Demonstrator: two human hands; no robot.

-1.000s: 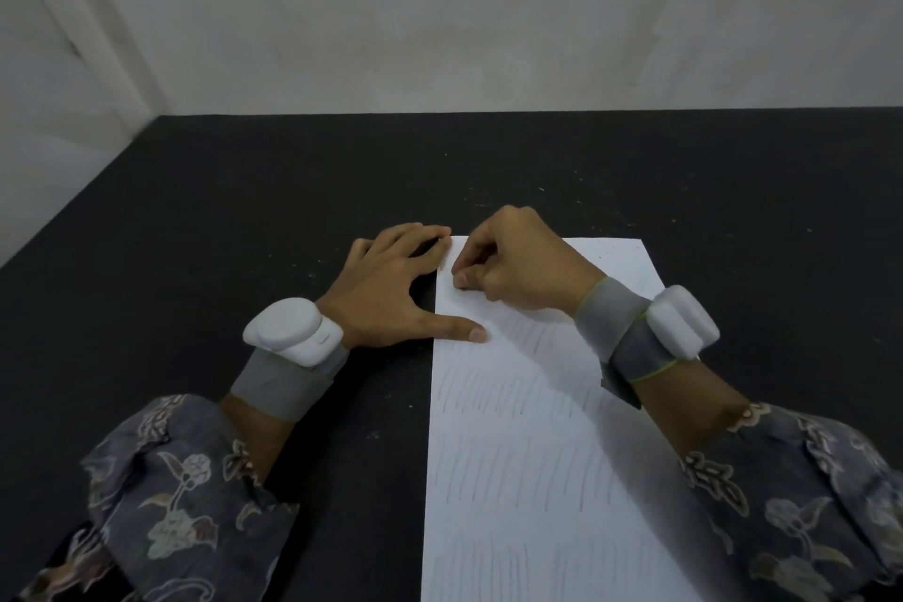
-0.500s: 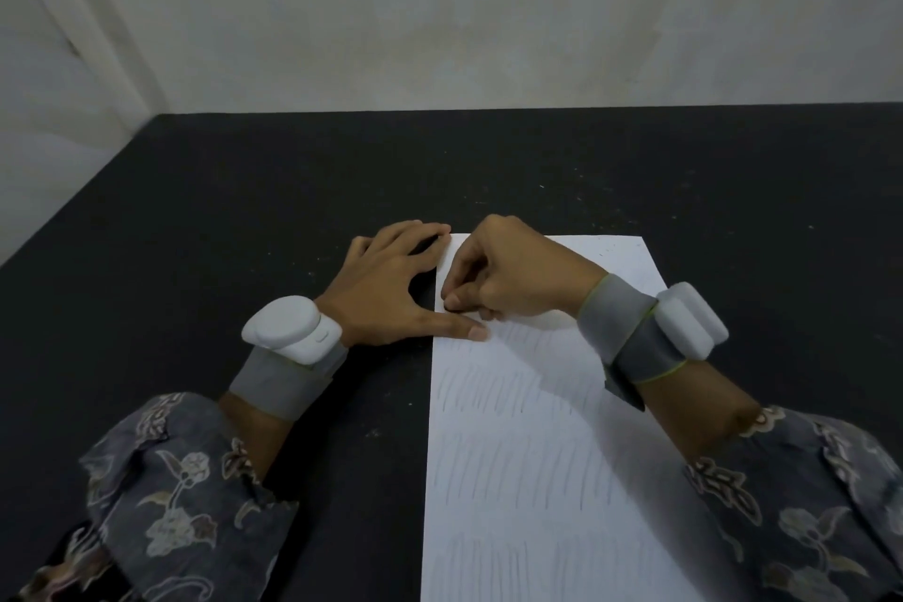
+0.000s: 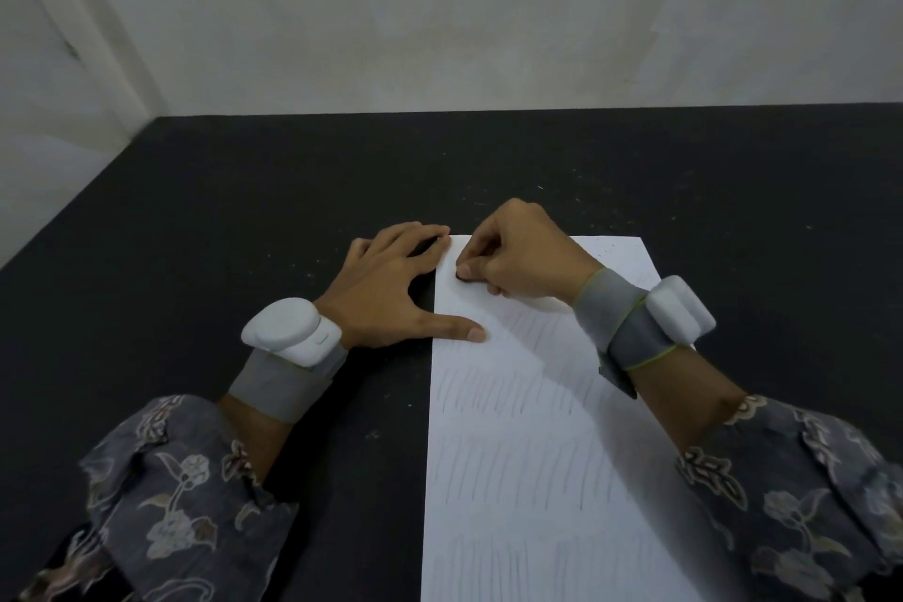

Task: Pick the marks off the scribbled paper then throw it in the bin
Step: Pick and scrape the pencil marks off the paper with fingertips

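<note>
On the black tabletop [image 3: 244, 210] lies one scribbled paper [image 3: 527, 455], left hand [image 3: 391, 288] spread flat holding its edge, right hand [image 3: 518, 259] curled, apparently pinching a small dark eraser-like object [image 3: 460, 278] on it.

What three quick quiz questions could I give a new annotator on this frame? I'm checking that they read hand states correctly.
1. True or false: the left hand lies flat with its thumb on the paper.
2. Which hand pinches a small dark thing, hard to make out, at the sheet's far left corner? A) left B) right C) neither
3. Fill in: the paper lies on a ____ table.

Key
1. True.
2. B, the right hand.
3. Black.
</note>
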